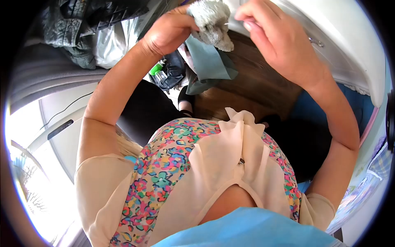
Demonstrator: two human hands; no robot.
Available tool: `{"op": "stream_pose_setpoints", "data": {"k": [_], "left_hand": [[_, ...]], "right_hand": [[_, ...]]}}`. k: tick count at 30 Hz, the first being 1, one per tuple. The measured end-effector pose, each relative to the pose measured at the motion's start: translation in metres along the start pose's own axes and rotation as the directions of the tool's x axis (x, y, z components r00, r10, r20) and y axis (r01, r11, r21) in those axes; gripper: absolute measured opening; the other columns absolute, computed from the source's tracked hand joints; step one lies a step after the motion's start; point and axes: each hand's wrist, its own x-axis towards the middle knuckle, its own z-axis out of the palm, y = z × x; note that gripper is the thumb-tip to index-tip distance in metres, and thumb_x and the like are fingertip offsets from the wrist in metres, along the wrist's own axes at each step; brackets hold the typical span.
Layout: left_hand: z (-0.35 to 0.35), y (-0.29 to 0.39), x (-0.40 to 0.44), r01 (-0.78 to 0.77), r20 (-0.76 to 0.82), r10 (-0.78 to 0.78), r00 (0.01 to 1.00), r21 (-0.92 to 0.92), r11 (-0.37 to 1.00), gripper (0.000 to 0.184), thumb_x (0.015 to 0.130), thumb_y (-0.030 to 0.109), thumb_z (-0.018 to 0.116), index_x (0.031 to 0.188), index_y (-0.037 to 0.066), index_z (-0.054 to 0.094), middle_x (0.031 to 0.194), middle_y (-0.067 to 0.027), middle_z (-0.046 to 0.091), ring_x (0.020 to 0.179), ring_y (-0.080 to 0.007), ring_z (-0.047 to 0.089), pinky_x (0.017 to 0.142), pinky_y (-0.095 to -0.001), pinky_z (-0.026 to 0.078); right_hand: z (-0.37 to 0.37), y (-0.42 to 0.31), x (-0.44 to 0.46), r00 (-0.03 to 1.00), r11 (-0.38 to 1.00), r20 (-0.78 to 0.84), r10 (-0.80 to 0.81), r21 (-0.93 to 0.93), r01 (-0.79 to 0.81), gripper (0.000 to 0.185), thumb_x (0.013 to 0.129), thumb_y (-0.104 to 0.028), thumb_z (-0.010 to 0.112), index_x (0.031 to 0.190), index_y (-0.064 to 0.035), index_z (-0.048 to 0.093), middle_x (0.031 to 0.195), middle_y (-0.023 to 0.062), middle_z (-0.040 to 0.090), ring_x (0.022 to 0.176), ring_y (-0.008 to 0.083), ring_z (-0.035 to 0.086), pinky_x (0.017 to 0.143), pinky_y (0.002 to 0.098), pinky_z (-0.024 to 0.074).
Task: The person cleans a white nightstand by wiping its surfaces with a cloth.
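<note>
High in the head view, my left hand (170, 29) grips a small, pale grey, fluffy plush toy (211, 20) by its left side. Its darker lower part hangs down towards the floor. My right hand (273, 35) is raised just to the right, apart from the toy. Its thumb and forefinger are pressed together. Whatever may be between those fingertips is too small to make out.
Below the toy, a light blue-grey cloth (207, 61) hangs above the dark wooden floor (251, 74). A black bag (172, 72) and a green-topped bottle (156, 68) are beside it. White furniture (341, 53) curves along the right; a plastic bag (110, 45) is upper left.
</note>
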Motion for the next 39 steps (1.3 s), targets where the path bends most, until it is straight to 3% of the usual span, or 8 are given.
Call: {"op": "stream_pose_setpoints", "data": {"k": [9, 12, 19, 25, 29, 32, 35, 39], "left_hand": [[-0.024, 0.027, -0.009, -0.046, 0.136, 0.138, 0.981, -0.526, 0.849, 0.057, 0.082, 0.018, 0.065, 0.134, -0.005, 0.054, 0.131, -0.0209, 0.062, 0.122, -0.0365, 0.058, 0.111, -0.0496, 0.040], [-0.027, 0.034, -0.006, -0.114, 0.153, 0.215, 0.965, -0.492, 0.863, 0.052, 0.085, 0.014, 0.061, 0.133, -0.005, 0.055, 0.130, -0.0202, 0.063, 0.122, -0.0353, 0.058, 0.111, -0.0486, 0.040], [-0.084, 0.021, -0.002, -0.018, -0.116, 0.000, 0.993, -0.159, 0.987, 0.041, 0.091, -0.002, 0.045, 0.130, -0.005, 0.057, 0.123, -0.0170, 0.067, 0.113, -0.0307, 0.064, 0.101, -0.0432, 0.051], [-0.072, 0.022, 0.001, 0.097, -0.081, -0.109, 0.991, -0.133, 0.986, 0.040, 0.094, 0.001, 0.047, 0.132, -0.005, 0.056, 0.123, -0.0181, 0.066, 0.110, -0.0302, 0.066, 0.099, -0.0419, 0.053], [-0.034, 0.028, -0.003, 0.148, 0.026, -0.148, 0.989, -0.320, 0.936, 0.044, 0.096, 0.007, 0.047, 0.138, -0.006, 0.050, 0.126, -0.0188, 0.065, 0.114, -0.0290, 0.065, 0.103, -0.0438, 0.050], [-0.014, 0.017, -0.004, 0.136, 0.164, -0.079, 0.983, -0.372, 0.918, 0.039, 0.095, 0.009, 0.053, 0.131, -0.007, 0.054, 0.124, -0.0170, 0.065, 0.112, -0.0274, 0.065, 0.102, -0.0393, 0.050], [0.004, 0.011, -0.010, 0.077, 0.064, -0.058, 0.996, -0.365, 0.928, 0.033, 0.099, 0.013, 0.053, 0.125, -0.006, 0.059, 0.119, -0.0150, 0.069, 0.107, -0.0231, 0.068, 0.100, -0.0362, 0.053], [-0.011, 0.000, -0.009, 0.136, -0.013, -0.135, 0.991, 0.012, 0.991, 0.040, 0.098, 0.022, 0.057, 0.131, -0.002, 0.058, 0.123, -0.0133, 0.067, 0.110, -0.0211, 0.066, 0.096, -0.0327, 0.050]], "right_hand": [[0.051, 0.030, 0.011, 0.991, 0.993, -0.074, 0.113, 0.035, -0.111, 0.050, 0.087, -0.023, 0.071, 0.129, 0.0004, 0.058, 0.120, 0.0171, 0.066, 0.099, 0.0251, 0.068, 0.091, 0.0339, 0.0514], [0.038, 0.023, 0.024, 0.822, 0.776, 0.483, 0.301, 0.376, -0.505, 0.048, 0.090, -0.021, 0.071, 0.130, 0.0006, 0.057, 0.117, 0.0104, 0.068, 0.115, 0.0172, 0.060, 0.103, 0.0333, 0.0441], [-0.003, 0.037, 0.006, 0.812, 0.185, 0.442, 0.380, 0.824, -0.536, 0.048, 0.086, -0.023, 0.072, 0.126, -0.0021, 0.057, 0.103, 0.0075, 0.066, 0.085, 0.0145, 0.068, 0.078, 0.0347, 0.0623], [0.015, 0.049, 0.001, 0.832, 0.585, 0.296, 0.469, 0.602, -0.543, 0.056, 0.088, -0.020, 0.069, 0.137, -0.0020, 0.049, 0.111, 0.0125, 0.067, 0.099, 0.0222, 0.068, 0.088, 0.0375, 0.0553], [0.030, 0.049, -0.018, 0.944, 0.921, 0.146, 0.296, -0.305, -0.242, 0.063, 0.087, -0.028, 0.071, 0.138, 0.0002, 0.047, 0.122, 0.0270, 0.062, 0.114, 0.0391, 0.061, 0.099, 0.0414, 0.0486], [0.031, 0.029, -0.005, 0.730, 0.876, 0.575, 0.369, 0.047, -0.480, 0.056, 0.089, -0.040, 0.070, 0.124, 0.0030, 0.062, 0.123, 0.0227, 0.065, 0.115, 0.0344, 0.062, 0.100, 0.0384, 0.0479], [0.052, 0.010, -0.008, 0.807, 0.533, 0.523, 0.275, 0.615, -0.580, 0.043, 0.096, -0.036, 0.063, 0.117, 0.0017, 0.066, 0.116, 0.0091, 0.069, 0.110, 0.0190, 0.062, 0.101, 0.0343, 0.0450], [0.035, 0.013, 0.005, 0.750, 0.597, 0.570, 0.337, 0.487, -0.638, 0.032, 0.100, -0.029, 0.058, 0.108, -0.0003, 0.068, 0.109, 0.0052, 0.069, 0.106, 0.0148, 0.061, 0.098, 0.0318, 0.0448]]}}
